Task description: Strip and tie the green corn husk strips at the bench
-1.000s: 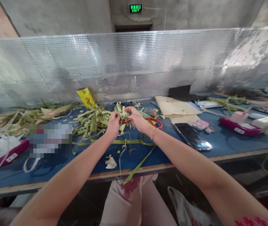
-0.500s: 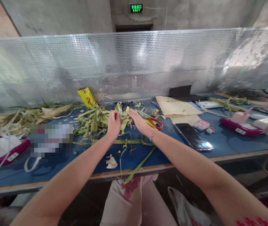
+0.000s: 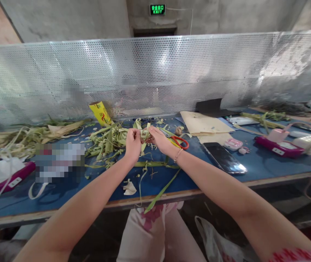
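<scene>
The left hand (image 3: 134, 144) and right hand (image 3: 159, 141) pinch a flat, pale-green leaf strip (image 3: 144, 135), one end pointing toward the blue worktop (image 3: 153, 186)'s far edge, its long axis mostly hidden.

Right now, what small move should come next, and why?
Probably fold the pale strip down with the right hand, while the left hand steadies the leaf piece: the strip's end pokes up between the hands, close beside the right one.
</scene>
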### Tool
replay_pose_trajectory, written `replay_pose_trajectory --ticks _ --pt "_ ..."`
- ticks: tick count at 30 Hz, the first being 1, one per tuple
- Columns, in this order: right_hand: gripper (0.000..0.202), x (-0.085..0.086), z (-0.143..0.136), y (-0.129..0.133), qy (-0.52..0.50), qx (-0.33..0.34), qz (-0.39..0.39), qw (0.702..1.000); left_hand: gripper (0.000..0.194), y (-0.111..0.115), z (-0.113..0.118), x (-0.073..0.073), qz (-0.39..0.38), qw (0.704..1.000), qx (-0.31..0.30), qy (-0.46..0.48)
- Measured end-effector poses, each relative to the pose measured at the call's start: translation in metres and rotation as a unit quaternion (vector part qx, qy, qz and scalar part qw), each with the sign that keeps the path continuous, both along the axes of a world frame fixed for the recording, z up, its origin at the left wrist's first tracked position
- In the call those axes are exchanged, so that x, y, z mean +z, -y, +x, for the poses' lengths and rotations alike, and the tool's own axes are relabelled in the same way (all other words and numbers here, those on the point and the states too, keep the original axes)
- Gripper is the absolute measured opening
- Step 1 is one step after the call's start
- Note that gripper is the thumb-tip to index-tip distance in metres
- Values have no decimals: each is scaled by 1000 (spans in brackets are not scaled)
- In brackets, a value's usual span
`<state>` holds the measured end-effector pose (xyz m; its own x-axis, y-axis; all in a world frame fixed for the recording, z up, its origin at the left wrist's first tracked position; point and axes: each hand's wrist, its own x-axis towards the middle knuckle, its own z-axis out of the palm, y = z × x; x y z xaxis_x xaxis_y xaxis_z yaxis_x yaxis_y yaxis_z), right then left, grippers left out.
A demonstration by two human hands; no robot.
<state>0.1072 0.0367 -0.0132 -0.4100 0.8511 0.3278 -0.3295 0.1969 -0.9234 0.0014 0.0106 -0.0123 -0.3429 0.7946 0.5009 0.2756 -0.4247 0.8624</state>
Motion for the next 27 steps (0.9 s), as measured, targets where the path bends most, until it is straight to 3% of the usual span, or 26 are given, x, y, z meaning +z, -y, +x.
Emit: replay_pose_trajectory --ticks 6,11,21,27 --pt "13 1 -2 2 95 -75 68 990 9 -5 -1 1 -17 993 -26 111" --pt "6 5 1 2 161 -123 147 968 7 -6 -5 0 2 996 -28 89" --pt "21 4 9 -6 115 -54 154 980 9 -6 -15 6 34 999 9 36" --pt "25 5 15 -6 104 12 109 989 9 -5 -15 7 35 999 8 22"
